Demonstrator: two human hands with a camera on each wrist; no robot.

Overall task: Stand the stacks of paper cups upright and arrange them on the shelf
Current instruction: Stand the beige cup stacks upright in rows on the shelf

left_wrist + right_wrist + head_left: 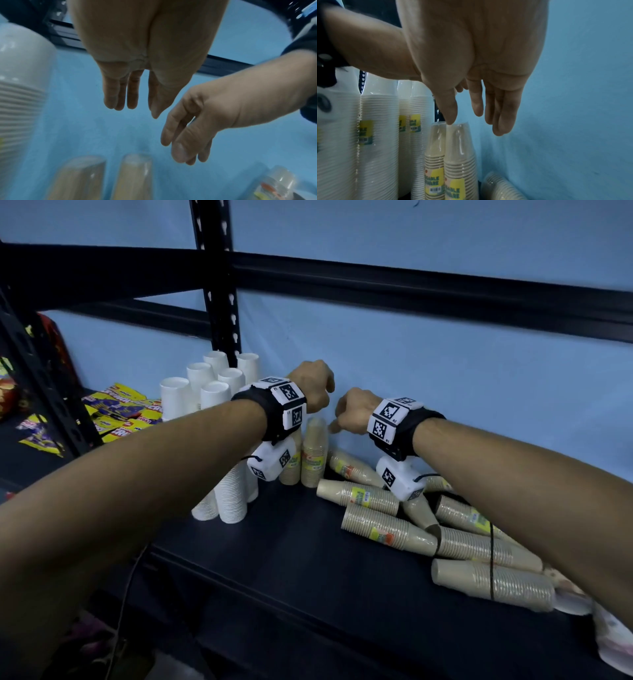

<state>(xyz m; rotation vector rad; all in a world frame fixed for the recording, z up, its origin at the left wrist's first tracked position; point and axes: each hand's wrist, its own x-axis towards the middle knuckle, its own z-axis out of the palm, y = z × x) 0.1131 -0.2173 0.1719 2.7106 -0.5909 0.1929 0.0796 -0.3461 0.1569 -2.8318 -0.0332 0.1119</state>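
Both my grips, left hand (313,385) and right hand (354,412), hang slack and empty above the upright brown stacks (313,453); I judge the nearest toppled stack (356,496) below my right suits lifting by its middle.

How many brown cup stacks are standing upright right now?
2. The left brown stack stands beside the white stacks; the right brown stack stands close beside it. Others may be hidden behind the left arm.
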